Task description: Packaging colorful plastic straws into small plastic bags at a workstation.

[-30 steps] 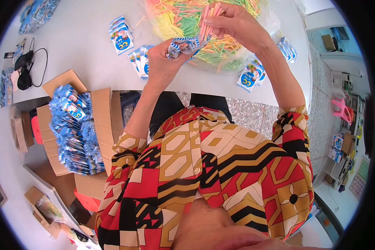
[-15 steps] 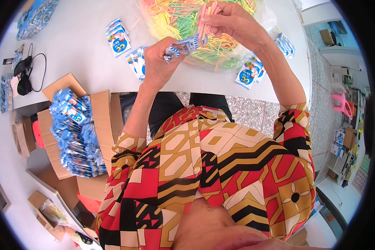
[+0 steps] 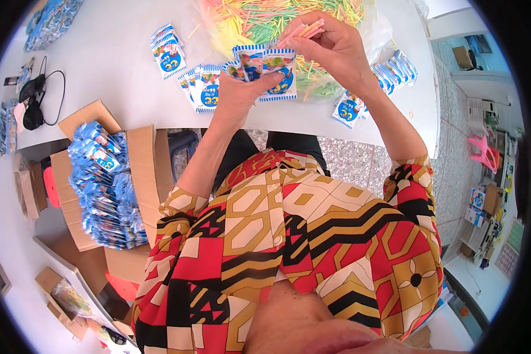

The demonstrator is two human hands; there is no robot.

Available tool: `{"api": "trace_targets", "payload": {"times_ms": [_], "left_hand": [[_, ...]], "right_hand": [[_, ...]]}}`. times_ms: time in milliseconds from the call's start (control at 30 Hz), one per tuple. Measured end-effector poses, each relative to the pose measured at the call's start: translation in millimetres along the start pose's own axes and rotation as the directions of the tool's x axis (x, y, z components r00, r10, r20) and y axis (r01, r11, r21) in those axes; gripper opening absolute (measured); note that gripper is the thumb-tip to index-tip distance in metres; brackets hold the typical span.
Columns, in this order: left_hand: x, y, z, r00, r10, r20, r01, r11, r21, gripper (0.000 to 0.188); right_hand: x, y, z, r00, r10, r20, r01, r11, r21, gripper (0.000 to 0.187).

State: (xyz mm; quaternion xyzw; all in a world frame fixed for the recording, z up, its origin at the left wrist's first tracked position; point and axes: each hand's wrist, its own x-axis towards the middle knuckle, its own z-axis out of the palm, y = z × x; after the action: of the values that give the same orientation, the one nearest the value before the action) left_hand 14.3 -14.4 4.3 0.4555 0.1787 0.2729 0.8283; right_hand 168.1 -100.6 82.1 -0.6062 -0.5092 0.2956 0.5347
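Observation:
My left hand is closed on several small blue-and-white packets, fanned out with their printed faces showing and the thumb across the front one. Just to the right, my right hand pinches a small bundle of thin pink and pale-yellow sticks. The sticks lie at a slant, their lower ends close to the top edge of the packets. Whether any stick is inside a packet, I cannot tell. Beyond both hands spreads a large clear plastic bag full of loose yellow, green and pink sticks.
More packets lie in groups on the white table, at left and right. An open cardboard box full of packets stands beside the table at left. A black corded object is near the far left edge.
The packets in my left hand have turned from nearly edge-on to face up and spread apart. In my right hand the stick bundle has tipped from upright to slanting, and the hand has shifted slightly down.

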Motion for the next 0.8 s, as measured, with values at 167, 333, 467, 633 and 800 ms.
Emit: {"api": "trace_targets", "payload": {"times_ms": [167, 333, 467, 633, 800], "left_hand": [[1.1, -2.9, -4.5, 0.999, 0.050, 0.010, -0.051, 0.990, 0.128, 0.027], [4.4, -6.4, -4.0, 0.997, 0.068, 0.030, -0.073, 0.976, 0.203, 0.025], [6.5, -5.5, -4.5, 0.996, 0.092, 0.022, -0.094, 0.981, 0.172, 0.028], [7.8, -0.7, -5.0, 0.997, 0.078, 0.013, -0.079, 0.981, 0.175, 0.031], [8.8, 8.9, -5.5, 0.995, 0.095, 0.037, -0.097, 0.995, 0.040, 0.034]], "right_hand": [[0.0, 0.9, -3.6, 0.998, -0.054, 0.022, 0.056, 0.991, -0.125, 0.014], [2.0, 0.6, -14.3, 0.976, 0.155, 0.154, -0.089, 0.926, -0.366, 0.019], [18.1, -6.8, -8.5, 0.994, 0.028, 0.107, 0.010, 0.939, -0.343, 0.011], [11.8, 12.9, -10.8, 0.908, -0.349, 0.234, 0.418, 0.697, -0.583, 0.029], [5.5, 6.5, -8.3, 0.969, -0.163, 0.188, 0.228, 0.885, -0.407, 0.035]]}}
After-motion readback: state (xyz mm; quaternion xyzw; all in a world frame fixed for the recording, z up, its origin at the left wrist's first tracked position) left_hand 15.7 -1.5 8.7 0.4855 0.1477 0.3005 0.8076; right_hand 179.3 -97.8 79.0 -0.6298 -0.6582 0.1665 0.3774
